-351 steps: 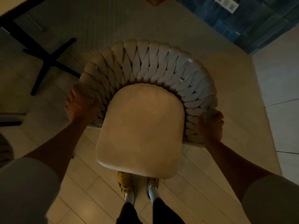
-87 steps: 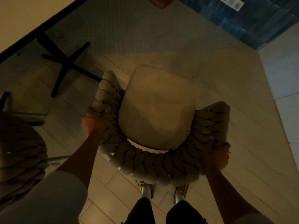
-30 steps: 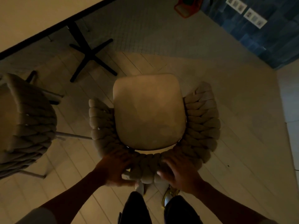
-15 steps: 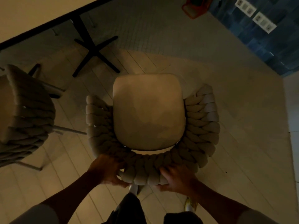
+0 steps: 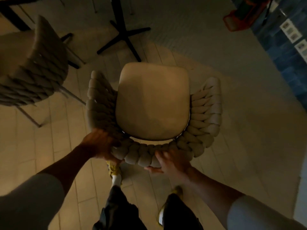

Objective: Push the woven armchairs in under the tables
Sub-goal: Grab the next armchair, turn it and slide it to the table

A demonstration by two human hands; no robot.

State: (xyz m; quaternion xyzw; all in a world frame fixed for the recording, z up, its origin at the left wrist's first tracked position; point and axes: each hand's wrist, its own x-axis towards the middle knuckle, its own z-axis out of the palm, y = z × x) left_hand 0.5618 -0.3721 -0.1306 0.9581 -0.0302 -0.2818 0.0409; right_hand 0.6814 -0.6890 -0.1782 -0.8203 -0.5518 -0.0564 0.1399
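Fingers (image 5: 159,156) gripping woven armchair (image 5: 152,103) back, table base (image 5: 123,34) ahead, second armchair (image 5: 31,67) left

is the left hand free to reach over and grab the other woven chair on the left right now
Probably not as things stand. The left hand is clamped on the back rim of the woven armchair, as is the right hand. The second chair stands apart to the left, nothing between; the hand would have to let go first.
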